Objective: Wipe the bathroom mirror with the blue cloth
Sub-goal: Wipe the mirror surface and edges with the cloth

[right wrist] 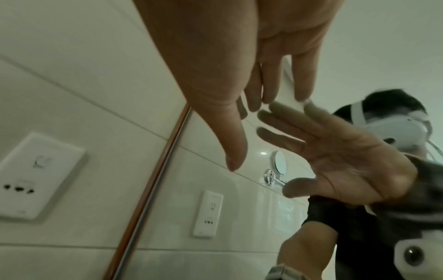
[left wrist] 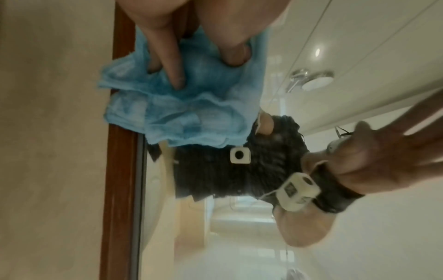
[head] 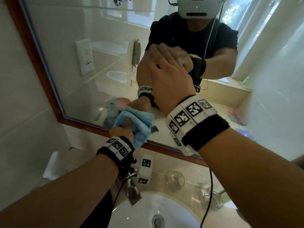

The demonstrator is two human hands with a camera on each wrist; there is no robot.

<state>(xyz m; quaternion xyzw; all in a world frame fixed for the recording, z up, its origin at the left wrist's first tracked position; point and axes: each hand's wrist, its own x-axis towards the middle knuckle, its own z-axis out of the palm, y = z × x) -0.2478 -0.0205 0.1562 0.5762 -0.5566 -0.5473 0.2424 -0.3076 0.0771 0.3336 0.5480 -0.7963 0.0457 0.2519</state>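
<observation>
The mirror (head: 98,46) hangs in a brown wooden frame (head: 32,55) above the sink. My left hand (head: 123,129) grips the bunched blue cloth (head: 139,127) and holds it against the glass at the bottom edge, just over the lower frame rail. In the left wrist view its fingers (left wrist: 172,62) dig into the cloth (left wrist: 182,106), which overlaps frame and glass. My right hand (head: 167,71) is higher on the mirror, open and holding nothing. Its straight fingertips (right wrist: 300,94) meet their reflection on the glass (right wrist: 215,199).
Below the mirror are a white basin (head: 148,209), a chrome tap (head: 131,186) and two clear glasses (head: 175,181) (head: 212,201) on the counter. A white paper pack (head: 52,165) sits left. A socket plate (right wrist: 36,176) is on the tiles left of the frame.
</observation>
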